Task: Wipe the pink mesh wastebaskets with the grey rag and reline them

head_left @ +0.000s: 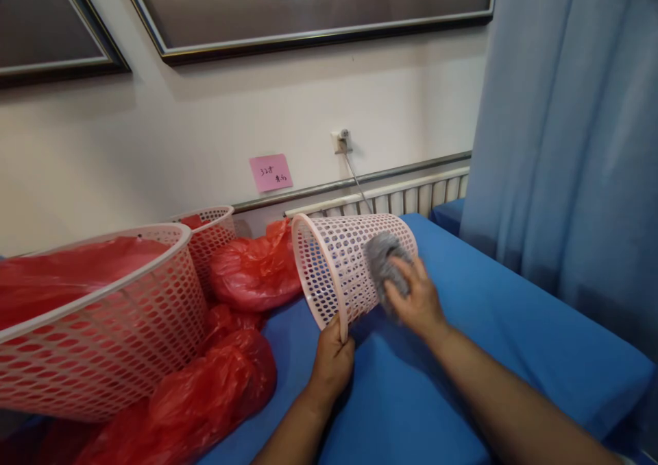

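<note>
A pale pink plastic basket, round-mouthed, tapering and perforated with small rounded holes, is laid on its side on a smooth blue cloth cover. Its lipped rim is clamped low down by the left hand. A crumpled, fuzzy-looking grey cloth is gripped in the right hand and held against the basket's holed wall, near its narrower end. To the left, a larger pink lattice basket is lined with thin red plastic. Between the two baskets, glossy, wrinkled red bags are bunched in soft, rounded heaps. At the right, a blue curtain is hung in vertical folds.
</note>
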Demonstrator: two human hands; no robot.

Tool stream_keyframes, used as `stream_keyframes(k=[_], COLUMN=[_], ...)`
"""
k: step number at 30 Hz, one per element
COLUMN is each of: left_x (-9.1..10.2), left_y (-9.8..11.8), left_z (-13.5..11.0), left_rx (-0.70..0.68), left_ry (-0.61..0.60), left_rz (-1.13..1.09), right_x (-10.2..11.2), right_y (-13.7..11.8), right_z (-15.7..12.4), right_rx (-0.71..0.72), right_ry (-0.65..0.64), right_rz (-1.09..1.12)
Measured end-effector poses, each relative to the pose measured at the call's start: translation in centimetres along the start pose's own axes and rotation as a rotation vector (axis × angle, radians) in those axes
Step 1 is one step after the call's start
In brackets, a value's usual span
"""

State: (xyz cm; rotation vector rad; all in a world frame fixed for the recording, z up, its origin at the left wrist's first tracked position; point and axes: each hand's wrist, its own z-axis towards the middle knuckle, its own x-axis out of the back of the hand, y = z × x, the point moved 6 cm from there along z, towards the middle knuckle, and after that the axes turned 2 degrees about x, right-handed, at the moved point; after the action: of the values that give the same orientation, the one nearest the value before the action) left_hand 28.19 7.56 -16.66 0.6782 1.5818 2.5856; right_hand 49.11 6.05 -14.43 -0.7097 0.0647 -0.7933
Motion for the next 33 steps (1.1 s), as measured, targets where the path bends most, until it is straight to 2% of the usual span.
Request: stream_keyframes(k=[2, 3, 5, 6, 8, 9, 12, 13, 14, 15, 16, 17, 20, 21, 23, 24, 25, 27, 30, 33], left_x=[-0.2, -0.3, -0.4, -0.4, -0.3, -0.3, -0.5, -0.7, -0.8, -0.9, -1.0, -1.0, -1.0, -1.0, -1.1, -1.0, -1.0, -1.0, -0.9, -0.1], left_y=[-0.3, -0.6, -1.1, -1.4, -1.9, -2.0, -1.7, -1.4, -1.1, -0.8, -0.6, -0.4, -0.3, -0.4, -0.7, -0.8, -1.0, -1.0, -0.6, 0.1], left_z=[0.0, -0.1, -0.1, -0.1, -0.2, -0.2, -0.1, -0.1, 0.0, 0.1, 0.2, 0.3, 0.5, 0.6, 0.6, 0.6, 0.7, 0.7, 0.7, 0.3], left_rx=[-0.002, -0.007, -0.011, -0.007, 0.002, 0.001, -0.028, -0.038, -0.047, -0.052, -0.052, -0.053, -0.065, -0.073, -0.082, -0.08, -0.075, -0.07, -0.049, 0.025], left_ry=[-0.019, -0.032, -0.049, -0.05, -0.047, -0.044, -0.071, -0.09, -0.108, -0.122, -0.13, -0.13, -0.144, -0.159, -0.184, -0.19, -0.191, -0.192, -0.182, -0.08], left_rz=[0.028, 0.046, 0.075, 0.082, 0.09, 0.091, 0.078, 0.07, 0.065, 0.066, 0.073, 0.085, 0.127, 0.138, 0.158, 0.165, 0.168, 0.166, 0.134, 0.037], right_x=[1.4, 1.8, 2.2, 2.2, 1.8, 1.4, -0.1, -0.5, -0.7, -0.7, -0.6, -0.3, 1.4, 1.8, 2.4, 2.6, 2.7, 2.3, 0.6, -0.1], right_y=[6.3, 8.7, 11.2, 11.2, 8.6, 6.2, -2.8, -5.0, -6.3, -6.6, -5.7, -3.8, 5.1, 7.6, 10.2, 10.1, 9.2, 5.2, -3.0, -8.2], right_z=[1.5, 1.9, 2.4, 2.4, 2.0, 1.6, -0.7, -1.7, -2.3, -2.4, -2.0, -1.2, 1.2, 1.6, 2.1, 2.2, 2.2, 1.8, -0.3, -2.5], right_rx=[-0.384, -0.523, -0.645, -0.648, -0.512, -0.376, 0.176, 0.314, 0.399, 0.416, 0.358, 0.229, -0.387, -0.55, -0.688, -0.675, -0.603, -0.335, 0.183, 0.482], right_ry=[0.148, 0.189, 0.222, 0.225, 0.2, 0.164, -0.053, -0.119, -0.159, -0.165, -0.135, -0.076, 0.149, 0.191, 0.243, 0.26, 0.265, 0.205, -0.057, -0.232], right_rz=[-0.041, -0.029, -0.011, -0.004, 0.006, 0.015, 0.11, 0.156, 0.183, 0.186, 0.161, 0.118, 0.033, 0.05, 0.062, 0.064, 0.061, 0.06, 0.111, 0.172])
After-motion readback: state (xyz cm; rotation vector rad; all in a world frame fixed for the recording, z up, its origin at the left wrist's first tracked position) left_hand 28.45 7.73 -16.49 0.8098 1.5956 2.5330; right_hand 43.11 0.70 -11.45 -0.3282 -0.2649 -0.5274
